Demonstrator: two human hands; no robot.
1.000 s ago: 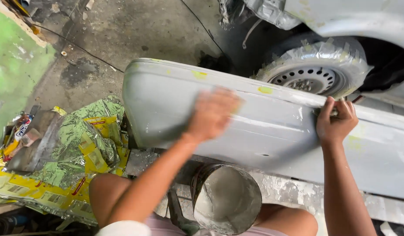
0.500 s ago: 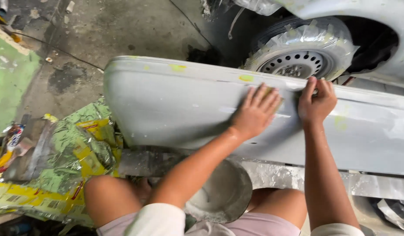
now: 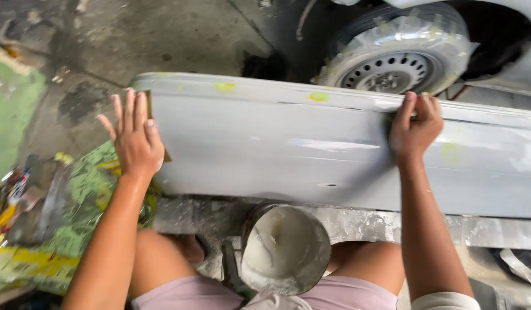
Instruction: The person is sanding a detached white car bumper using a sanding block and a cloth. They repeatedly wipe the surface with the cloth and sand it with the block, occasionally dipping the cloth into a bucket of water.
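Note:
A long grey primed car body panel lies on its side across my view, with small yellow-green spots along its top edge. My left hand is pressed flat on the panel's left end, fingers spread. A brown sheet of sandpaper shows under the palm. Farther right, my right hand grips the panel's top edge with its fingers curled over it.
A round bucket caked with pale filler stands between my knees. Behind the panel is a car wheel wrapped in plastic film. Crumpled green and yellow plastic sheeting lies on the concrete floor at left.
My left hand has slid from near the right hand all the way to the panel's left end. The right hand has kept its grip on the top edge.

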